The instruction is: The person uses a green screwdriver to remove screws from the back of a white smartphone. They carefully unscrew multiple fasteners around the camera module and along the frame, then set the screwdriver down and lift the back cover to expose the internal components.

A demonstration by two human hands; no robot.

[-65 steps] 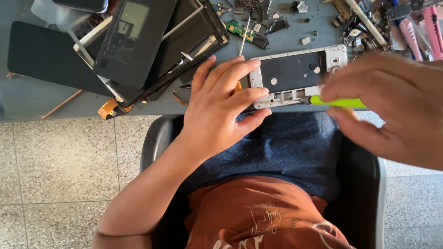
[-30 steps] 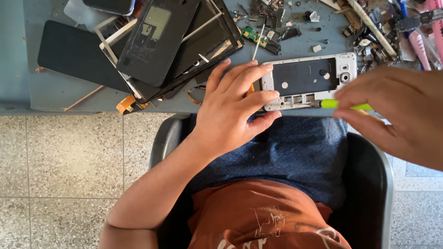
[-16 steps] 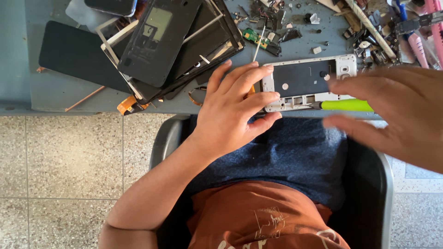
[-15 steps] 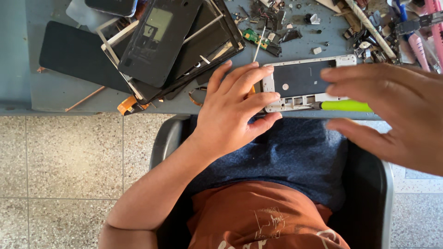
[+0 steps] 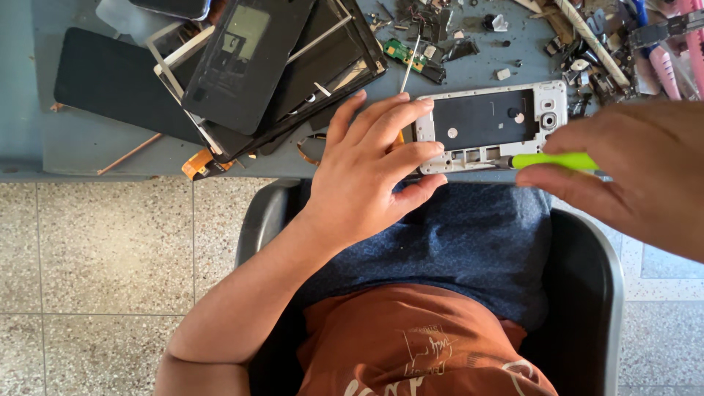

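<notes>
I am working on a white phone frame (image 5: 490, 128) lying flat at the near edge of a grey-blue workbench (image 5: 81, 150), just above my lap. It is a thin rectangular shell, pale plastic or painted metal, with a dark matte panel inside, small round holes, and a ring-shaped camera opening at its right end.

My left hand (image 5: 370, 172) is spreading wide and flat, fingertips pressing on the frame's left end to pin it; it is gripping nothing. My right hand (image 5: 638, 172) is closing thumb and fingers around a slim screwdriver with a smooth lime-green handle (image 5: 554, 160), its metal tip meeting the frame's lower edge.

To do this well, I judge that I should be keeping the tip square to the spot it is working, pressing lightly, and holding the frame firmly so it is not sliding off the bench edge.

Left of the frame, a stack of dark glossy phone screens and back panels (image 5: 249, 70) is lying tilted over one another, flat and rigid, with an orange ribbon cable (image 5: 202, 163) curling at its near corner. Above the frame, small circuit boards and loose metal parts (image 5: 425, 44) are scattered, jagged and tiny. At the far right, more scraps and pink-handled tools (image 5: 678, 51) are piled. I am sitting in a dark moulded chair (image 5: 594, 293) over speckled floor tiles.
</notes>
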